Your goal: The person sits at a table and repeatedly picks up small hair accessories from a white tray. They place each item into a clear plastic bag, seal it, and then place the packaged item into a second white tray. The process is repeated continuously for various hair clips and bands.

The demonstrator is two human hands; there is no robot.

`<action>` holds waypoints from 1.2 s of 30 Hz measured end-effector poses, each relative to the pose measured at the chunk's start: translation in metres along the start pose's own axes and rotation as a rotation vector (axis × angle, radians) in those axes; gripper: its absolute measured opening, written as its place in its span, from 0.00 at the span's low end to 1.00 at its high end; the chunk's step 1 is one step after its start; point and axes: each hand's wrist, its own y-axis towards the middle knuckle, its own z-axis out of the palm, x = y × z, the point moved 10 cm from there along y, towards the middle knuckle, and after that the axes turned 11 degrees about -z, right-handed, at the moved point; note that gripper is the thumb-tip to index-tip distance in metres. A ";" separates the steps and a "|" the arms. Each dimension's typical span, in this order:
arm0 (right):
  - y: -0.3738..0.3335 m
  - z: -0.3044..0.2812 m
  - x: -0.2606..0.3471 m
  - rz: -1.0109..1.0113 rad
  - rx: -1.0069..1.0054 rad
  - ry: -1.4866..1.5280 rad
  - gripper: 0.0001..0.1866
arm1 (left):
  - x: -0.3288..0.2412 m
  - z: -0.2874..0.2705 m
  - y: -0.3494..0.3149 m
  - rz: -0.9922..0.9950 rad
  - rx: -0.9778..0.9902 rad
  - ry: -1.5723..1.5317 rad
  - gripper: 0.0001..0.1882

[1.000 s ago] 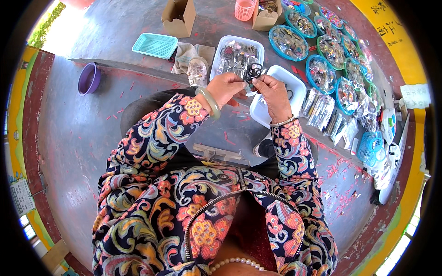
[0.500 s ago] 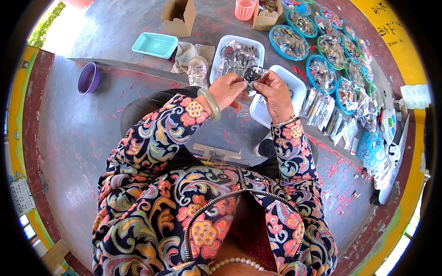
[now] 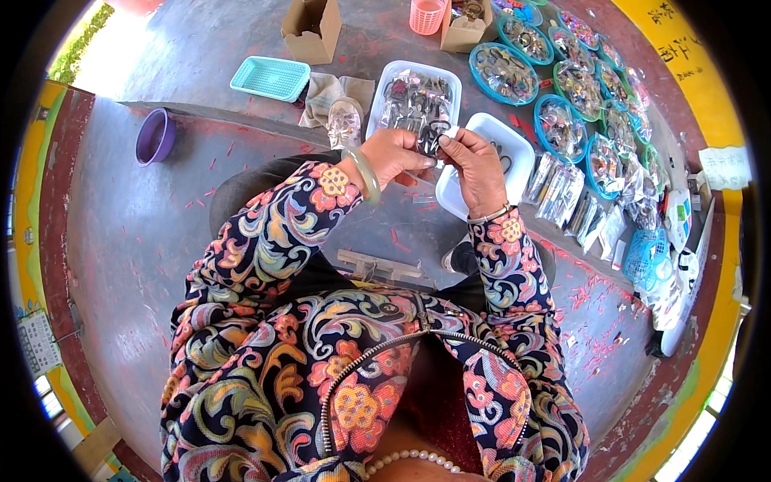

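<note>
My left hand (image 3: 392,155) and my right hand (image 3: 475,167) are close together, both closed on a small clear plastic bag (image 3: 434,138) with black loops in it, possibly hair ties. The right thumb and fingers pinch its upper right part, and the left thumb presses its lower edge. Just beyond my left hand stands a white tray (image 3: 373,120) full of similar clear packets (image 3: 414,88). Partly hidden behind my right hand is a second white tray (image 3: 524,173), holding a few dark loops (image 3: 504,161).
Several round blue baskets (image 3: 474,76) of packaged goods fill the far right, beside rows of clear packets (image 3: 554,191). Left of the trays are a turquoise basket (image 3: 270,79), a purple basin (image 3: 155,138) and a cardboard box (image 3: 313,36). A low step edge crosses the floor.
The bag has come slightly down and left between my hands, and its black loops now hang more upright. My right hand has tilted and shifted slightly left.
</note>
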 end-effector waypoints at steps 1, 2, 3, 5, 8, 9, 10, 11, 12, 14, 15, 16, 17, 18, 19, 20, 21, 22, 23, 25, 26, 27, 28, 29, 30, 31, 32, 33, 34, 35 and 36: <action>0.000 0.001 0.002 -0.009 -0.009 0.007 0.06 | 0.000 -0.001 0.000 -0.005 -0.006 0.002 0.11; -0.001 0.002 0.004 -0.019 -0.018 0.014 0.06 | 0.001 -0.001 -0.001 -0.010 -0.012 0.004 0.11; -0.002 0.002 0.005 -0.028 -0.028 0.022 0.06 | 0.001 -0.002 -0.001 -0.015 -0.017 0.007 0.10; -0.002 -0.002 0.006 -0.065 -0.073 0.050 0.05 | 0.002 -0.001 -0.001 -0.029 -0.033 -0.045 0.10; -0.001 -0.008 0.005 -0.097 -0.119 0.105 0.05 | 0.003 0.000 -0.003 -0.049 -0.053 -0.078 0.10; -0.001 -0.010 0.005 -0.101 -0.131 0.130 0.05 | 0.004 0.000 -0.003 -0.059 -0.062 -0.082 0.09; -0.001 -0.010 0.003 -0.083 -0.141 0.139 0.05 | 0.002 0.000 -0.002 -0.035 -0.054 -0.087 0.09; -0.002 -0.008 0.003 -0.064 -0.151 0.149 0.05 | 0.000 -0.001 -0.001 -0.010 -0.046 -0.092 0.09; -0.003 -0.007 0.003 -0.045 -0.160 0.159 0.04 | -0.002 -0.001 -0.001 0.014 -0.040 -0.096 0.09; -0.002 -0.005 0.005 -0.033 -0.148 0.139 0.05 | -0.002 -0.003 -0.002 0.020 -0.061 -0.122 0.09; -0.003 -0.005 0.005 -0.028 -0.143 0.127 0.05 | -0.003 -0.004 -0.003 0.022 -0.070 -0.134 0.09; -0.002 -0.004 0.004 -0.026 -0.128 0.120 0.05 | -0.003 -0.004 -0.003 0.027 -0.072 -0.135 0.09; -0.002 -0.004 0.003 -0.024 -0.114 0.112 0.05 | -0.003 -0.004 -0.004 0.032 -0.075 -0.137 0.09; -0.002 -0.003 0.002 -0.022 -0.098 0.106 0.05 | -0.004 -0.004 -0.004 0.037 -0.079 -0.138 0.09; -0.002 -0.002 0.002 -0.019 -0.097 0.101 0.06 | -0.005 -0.004 -0.005 0.045 -0.090 -0.104 0.09; -0.002 -0.001 0.003 -0.016 -0.097 0.096 0.06 | -0.006 -0.005 -0.005 0.052 -0.102 -0.069 0.08; -0.003 -0.001 0.003 -0.014 -0.097 0.090 0.07 | -0.007 -0.005 -0.005 0.060 -0.112 -0.035 0.08; -0.003 -0.001 0.002 -0.013 -0.096 0.104 0.07 | -0.007 -0.002 -0.005 0.057 -0.091 -0.026 0.08; -0.002 -0.001 0.001 -0.011 -0.095 0.117 0.08 | -0.008 0.000 -0.006 0.055 -0.070 -0.017 0.08; -0.002 -0.002 0.000 -0.009 -0.095 0.146 0.08 | -0.008 0.004 -0.007 0.061 -0.035 0.011 0.08; -0.003 -0.004 0.000 -0.007 -0.098 0.162 0.08 | -0.008 0.006 -0.006 0.068 -0.019 0.030 0.08; -0.002 -0.004 0.000 -0.005 -0.099 0.179 0.08 | -0.007 0.006 -0.005 0.075 -0.005 0.050 0.08; -0.003 -0.004 0.000 -0.007 -0.100 0.189 0.08 | -0.007 0.006 -0.003 0.076 0.007 0.061 0.07; -0.004 -0.003 0.000 -0.010 -0.101 0.200 0.08 | -0.006 0.007 -0.002 0.077 0.019 0.072 0.07; -0.005 -0.002 0.001 -0.012 -0.102 0.212 0.08 | -0.006 0.008 -0.001 0.076 0.032 0.084 0.07; -0.005 -0.001 0.001 -0.010 -0.102 0.213 0.08 | -0.004 0.007 0.000 0.063 0.014 0.121 0.07; -0.006 0.002 0.002 -0.008 -0.103 0.215 0.07 | -0.002 0.006 0.000 0.050 -0.004 0.159 0.07; -0.006 0.003 0.002 -0.007 -0.102 0.216 0.07 | -0.001 0.006 0.000 0.038 -0.023 0.196 0.07; -0.006 0.001 0.002 -0.015 -0.104 0.208 0.07 | 0.000 0.005 0.000 0.033 -0.031 0.190 0.08; -0.005 -0.001 0.001 -0.023 -0.106 0.199 0.07 | 0.000 0.004 0.000 0.028 -0.040 0.183 0.08; -0.004 -0.003 0.000 -0.032 -0.109 0.190 0.07 | 0.001 0.004 0.000 0.023 -0.046 0.176 0.09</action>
